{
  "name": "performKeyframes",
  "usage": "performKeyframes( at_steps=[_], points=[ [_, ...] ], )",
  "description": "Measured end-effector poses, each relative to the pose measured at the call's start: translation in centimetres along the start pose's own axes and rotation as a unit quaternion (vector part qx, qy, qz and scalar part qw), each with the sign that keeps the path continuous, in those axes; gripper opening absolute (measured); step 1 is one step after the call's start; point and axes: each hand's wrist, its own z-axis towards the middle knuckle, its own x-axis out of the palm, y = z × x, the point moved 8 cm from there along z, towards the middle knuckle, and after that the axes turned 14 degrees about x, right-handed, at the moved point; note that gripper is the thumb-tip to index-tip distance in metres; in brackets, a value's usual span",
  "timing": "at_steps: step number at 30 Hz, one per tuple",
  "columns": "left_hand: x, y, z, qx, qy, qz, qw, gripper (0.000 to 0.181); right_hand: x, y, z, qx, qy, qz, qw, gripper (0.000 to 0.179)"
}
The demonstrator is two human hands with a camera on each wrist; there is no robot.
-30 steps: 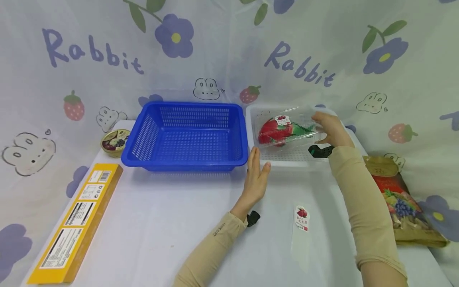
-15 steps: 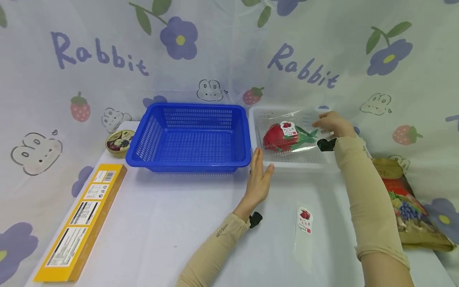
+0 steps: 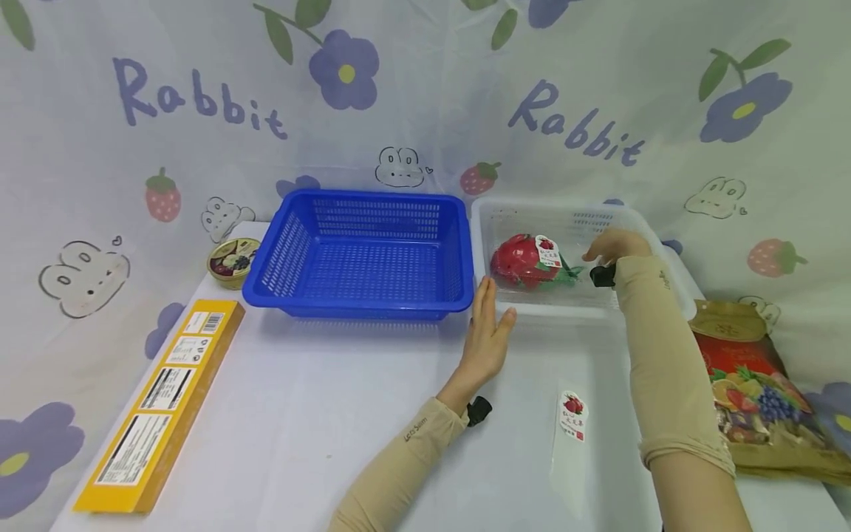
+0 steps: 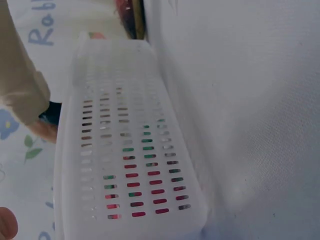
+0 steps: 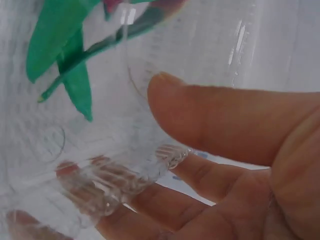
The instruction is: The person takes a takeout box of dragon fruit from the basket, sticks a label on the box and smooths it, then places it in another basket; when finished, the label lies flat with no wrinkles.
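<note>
A dragon fruit [image 3: 521, 260], red with green leaf tips, lies in a clear plastic box inside the white basket [image 3: 532, 312]. A sticker [image 3: 548, 251] with a dragon fruit picture is on the box. My right hand [image 3: 618, 244] grips the box's right end; in the right wrist view the thumb [image 5: 210, 120] is on the near side of the clear plastic [image 5: 120, 185] and the fingers are behind it. Straight fingers of my left hand [image 3: 488, 336] rest at the white basket's front left corner, holding nothing. Through the slots of the basket wall [image 4: 130, 150], red and green show in the left wrist view.
A blue basket [image 3: 359, 304] stands left of the white one. A yellow box [image 3: 159, 406] and a round tub [image 3: 233, 262] are at the left. On the right lies a fruit-print bag [image 3: 764, 391]. A stickered clear strip [image 3: 572, 416] is on the table.
My right hand has lowered the clear box with the dragon fruit from a tilt to lie deeper in the white basket. The left hand keeps its place at the corner.
</note>
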Motion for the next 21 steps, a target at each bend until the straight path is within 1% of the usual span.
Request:
performKeyframes(
  at_steps=[3, 6, 8, 10, 12, 14, 16, 21],
  points=[
    [0.1, 0.0, -0.1, 0.000, 0.008, 0.002, 1.0000, 0.063, 0.4, -0.1, 0.3, -0.016, -0.001, -0.026, 0.9995, 0.062],
    [0.1, 0.0, -0.1, -0.001, 0.021, 0.006, 0.9998, 0.064, 0.3, 0.1, 0.3, -0.042, -0.037, -0.025, 0.9981, 0.058],
    [-0.1, 0.0, -0.1, 0.001, 0.033, 0.012, 0.9994, 0.065, 0.3, 0.3, 0.0, -0.055, -0.069, -0.028, 0.9957, 0.054],
    [-0.3, 0.0, -0.1, 0.001, 0.046, 0.014, 0.9988, 0.066, 0.3, 0.6, -0.4, -0.063, -0.103, -0.034, 0.9921, 0.052],
    [-0.5, 0.1, 0.0, -0.001, 0.061, 0.019, 0.9980, 0.066, 0.4, 1.0, -0.8, -0.070, -0.135, -0.062, 0.9864, 0.050],
    [-0.8, 0.2, 0.1, -0.004, 0.077, 0.023, 0.9968, 0.066, 0.5, 1.5, -1.4, -0.076, -0.158, -0.092, 0.9802, 0.049],
    [-0.9, 0.1, 0.1, -0.008, 0.096, 0.025, 0.9951, 0.067, 0.7, 1.8, -1.9, -0.074, -0.169, -0.117, 0.9759, 0.052],
    [-1.2, -0.4, 0.2, -0.025, 0.145, 0.022, 0.9889, 0.069, 1.6, 2.3, -3.6, -0.075, -0.192, -0.142, 0.9683, 0.061]
  ],
)
